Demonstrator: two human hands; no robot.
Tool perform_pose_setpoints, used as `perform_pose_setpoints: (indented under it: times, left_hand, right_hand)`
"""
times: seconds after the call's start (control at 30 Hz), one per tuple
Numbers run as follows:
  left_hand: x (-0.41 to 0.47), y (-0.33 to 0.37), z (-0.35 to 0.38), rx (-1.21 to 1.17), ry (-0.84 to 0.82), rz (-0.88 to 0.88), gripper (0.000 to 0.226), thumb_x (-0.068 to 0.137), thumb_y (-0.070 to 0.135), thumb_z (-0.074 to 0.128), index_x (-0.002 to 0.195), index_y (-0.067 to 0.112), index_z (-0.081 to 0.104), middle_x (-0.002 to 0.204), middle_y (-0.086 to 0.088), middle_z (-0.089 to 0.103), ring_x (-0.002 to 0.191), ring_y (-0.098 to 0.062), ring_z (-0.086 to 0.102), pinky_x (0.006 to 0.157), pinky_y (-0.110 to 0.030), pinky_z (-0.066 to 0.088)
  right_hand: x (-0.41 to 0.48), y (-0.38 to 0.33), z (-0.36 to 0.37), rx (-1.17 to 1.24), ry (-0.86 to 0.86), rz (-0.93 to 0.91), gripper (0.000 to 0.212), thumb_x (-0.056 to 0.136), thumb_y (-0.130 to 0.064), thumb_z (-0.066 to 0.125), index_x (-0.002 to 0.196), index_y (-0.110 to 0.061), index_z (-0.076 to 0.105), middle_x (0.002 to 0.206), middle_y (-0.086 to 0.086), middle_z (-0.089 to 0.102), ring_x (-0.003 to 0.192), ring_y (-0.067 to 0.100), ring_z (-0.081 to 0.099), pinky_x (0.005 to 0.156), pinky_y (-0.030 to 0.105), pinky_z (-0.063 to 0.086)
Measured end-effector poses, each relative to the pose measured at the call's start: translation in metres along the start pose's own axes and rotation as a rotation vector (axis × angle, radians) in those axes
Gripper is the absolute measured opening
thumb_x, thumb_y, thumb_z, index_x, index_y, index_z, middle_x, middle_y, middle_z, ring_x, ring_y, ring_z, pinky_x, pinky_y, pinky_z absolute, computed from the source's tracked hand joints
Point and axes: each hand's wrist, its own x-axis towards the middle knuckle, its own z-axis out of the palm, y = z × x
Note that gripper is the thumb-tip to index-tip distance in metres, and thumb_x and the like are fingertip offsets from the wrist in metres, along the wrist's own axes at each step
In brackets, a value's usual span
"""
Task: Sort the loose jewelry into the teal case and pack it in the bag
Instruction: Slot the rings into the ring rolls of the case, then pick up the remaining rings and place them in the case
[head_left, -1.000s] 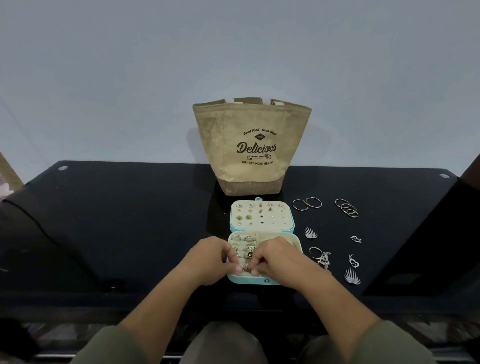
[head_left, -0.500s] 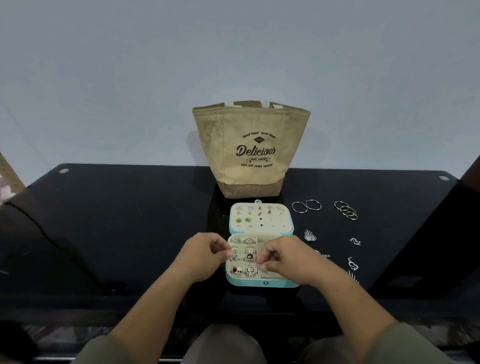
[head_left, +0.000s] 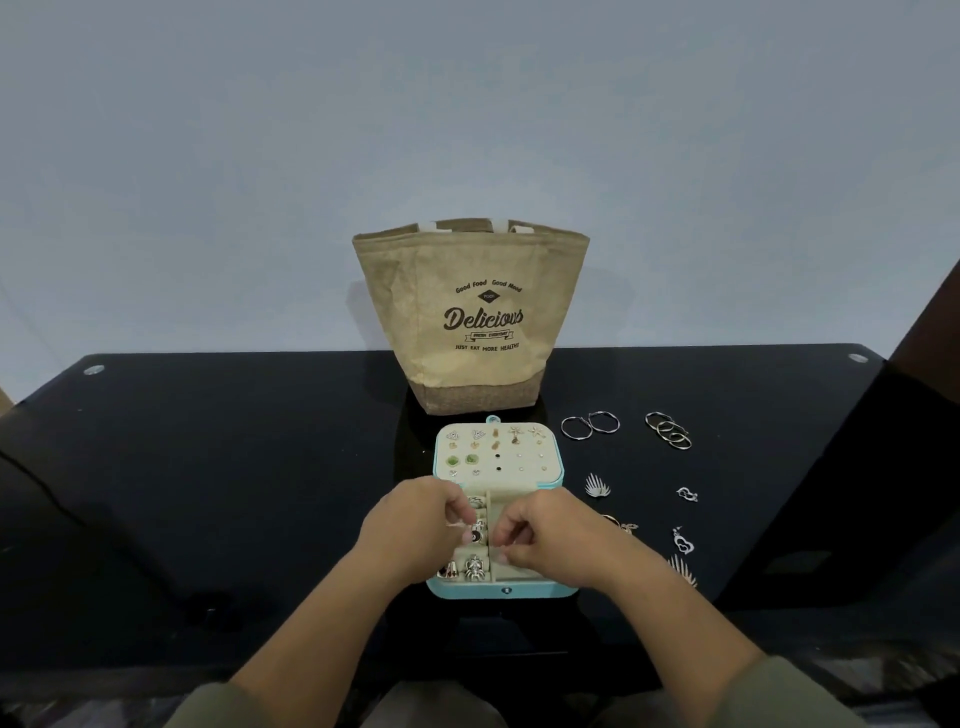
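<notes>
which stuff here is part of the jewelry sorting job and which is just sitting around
Part of the job:
teal case, open
brown bag
hoop earrings
stacked rings
leaf and heart pendants
both hands over the case

Just there:
black table
wall

A glossy black glass table (head_left: 208, 493) carries an upright tan paper bag (head_left: 470, 317), an open teal jewelry case (head_left: 550, 590) before it, and loose silver hoops (head_left: 589, 427), rings (head_left: 669, 436) and pendants (head_left: 687, 494) at right.

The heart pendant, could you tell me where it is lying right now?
The heart pendant lies on the black table, right of the teal case, below the small charm.
</notes>
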Motion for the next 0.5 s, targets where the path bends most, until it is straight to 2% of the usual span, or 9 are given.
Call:
perform_pose_setpoints:
  times: [0.1,0.2,0.37,0.5]
  left_hand:
    - [0.014,0.018,0.003,-0.133,0.011,0.077,0.008,0.086,0.028,0.072,0.092,0.033,0.07,0.091,0.017,0.063,0.072,0.004,0.056,0.068,-0.016,0.047]
    - [0.033,0.039,0.011,-0.219,-0.026,0.136,0.01,0.088,0.026,0.069,0.097,0.027,0.071,0.095,0.013,0.065,0.062,0.003,0.051,0.057,-0.011,0.038]
    - [0.069,0.066,0.031,-0.142,-0.085,0.212,0.014,0.09,0.03,0.066,0.104,0.028,0.067,0.096,0.014,0.063,0.072,0.004,0.051,0.065,-0.009,0.037]
    - [0.109,0.085,0.04,-0.097,-0.071,0.23,0.015,0.089,0.028,0.067,0.104,0.029,0.067,0.1,0.012,0.061,0.079,0.001,0.055,0.073,-0.013,0.041]
  right_hand:
    - [-0.001,0.006,-0.012,-0.012,0.054,-0.007,0.004,0.085,-0.02,0.071,0.087,-0.023,0.073,0.069,-0.018,0.06,0.062,-0.009,0.055,0.063,0.007,0.045]
    - [-0.001,0.02,-0.032,-0.029,0.091,0.031,0.003,0.086,-0.023,0.07,0.088,-0.024,0.072,0.076,-0.014,0.066,0.067,-0.006,0.059,0.068,0.011,0.049]
    - [0.001,0.058,-0.067,-0.107,0.129,0.107,0.003,0.086,-0.031,0.068,0.084,-0.031,0.069,0.078,-0.012,0.065,0.072,-0.003,0.057,0.069,0.017,0.048]
    - [0.015,0.096,-0.088,-0.143,0.155,0.163,0.005,0.087,-0.025,0.067,0.09,-0.027,0.071,0.081,-0.012,0.066,0.075,0.0,0.061,0.071,0.015,0.049]
